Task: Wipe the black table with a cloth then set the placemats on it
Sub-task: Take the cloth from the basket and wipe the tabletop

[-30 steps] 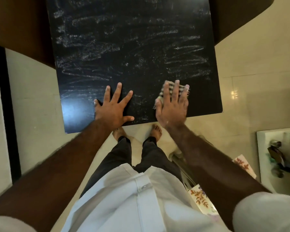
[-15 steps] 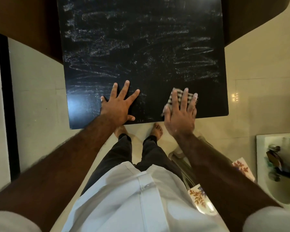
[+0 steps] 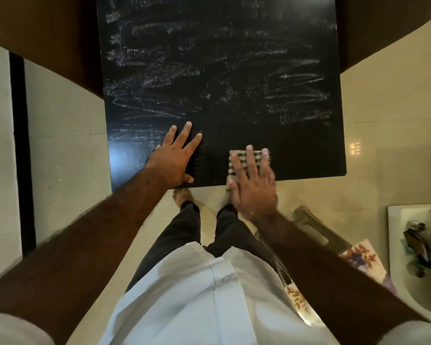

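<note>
The black table (image 3: 234, 58) fills the upper middle of the view, streaked with pale wipe marks. A folded checked cloth (image 3: 237, 160) lies at the table's near edge. My right hand (image 3: 253, 185) presses flat on the cloth with straight fingers, its palm partly past the edge. My left hand (image 3: 174, 158) rests flat on the table to the left, fingers spread. Floral placemats (image 3: 358, 257) lie on a chair at the lower right, partly hidden by my right arm.
A chair (image 3: 316, 227) stands just right of my legs. A white sink (image 3: 416, 257) with a tap sits at the far right. Brown curved furniture (image 3: 47, 46) flanks the table on both sides. Pale tiled floor (image 3: 65, 145) surrounds it.
My right hand has slid the cloth toward me and to the left, down to the table's near edge. The strip it passed over looks darker. My left hand stays flat in place.
</note>
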A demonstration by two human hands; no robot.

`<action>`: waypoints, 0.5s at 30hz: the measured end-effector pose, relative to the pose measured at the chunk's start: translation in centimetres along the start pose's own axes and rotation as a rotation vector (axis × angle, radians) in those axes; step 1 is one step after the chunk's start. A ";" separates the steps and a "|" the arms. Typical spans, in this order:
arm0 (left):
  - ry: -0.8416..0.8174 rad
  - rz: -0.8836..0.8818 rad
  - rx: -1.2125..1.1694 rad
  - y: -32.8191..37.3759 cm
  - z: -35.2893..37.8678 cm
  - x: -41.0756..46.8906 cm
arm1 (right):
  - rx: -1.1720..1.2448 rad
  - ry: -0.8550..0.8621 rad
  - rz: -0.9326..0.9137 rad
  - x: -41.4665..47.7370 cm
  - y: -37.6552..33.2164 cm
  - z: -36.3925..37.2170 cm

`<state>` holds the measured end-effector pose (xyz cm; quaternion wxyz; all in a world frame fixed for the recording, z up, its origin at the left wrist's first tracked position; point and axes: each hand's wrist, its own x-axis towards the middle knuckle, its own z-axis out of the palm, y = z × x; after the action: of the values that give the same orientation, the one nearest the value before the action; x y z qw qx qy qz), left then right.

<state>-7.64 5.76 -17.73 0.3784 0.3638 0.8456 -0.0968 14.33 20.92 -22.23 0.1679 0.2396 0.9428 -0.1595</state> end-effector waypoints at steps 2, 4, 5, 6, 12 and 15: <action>0.000 -0.010 -0.010 0.0 0.3 0.1 | 0.012 0.032 0.109 1.3 1.0 -0.5; 0.000 -0.012 -0.025 0.1 0.3 0.2 | 0.029 0.073 0.192 3.5 0.4 -1.0; 0.000 -0.013 -0.033 0.3 0.2 0.3 | 0.036 0.086 0.209 4.5 -0.5 -1.2; 0.002 -0.017 -0.036 0.3 0.1 0.3 | 0.044 0.087 0.202 5.3 -1.5 -1.2; 0.042 -0.019 -0.055 0.5 -0.3 -0.4 | 0.009 -0.031 -0.076 4.5 -7.1 0.3; 0.044 -0.014 -0.072 0.3 -0.4 -0.5 | 0.022 -0.114 -0.164 3.4 -7.4 0.1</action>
<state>-7.43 5.87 -17.12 0.3720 0.3462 0.8591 -0.0608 7.82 16.03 -22.00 0.2052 0.1542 0.9463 -0.1965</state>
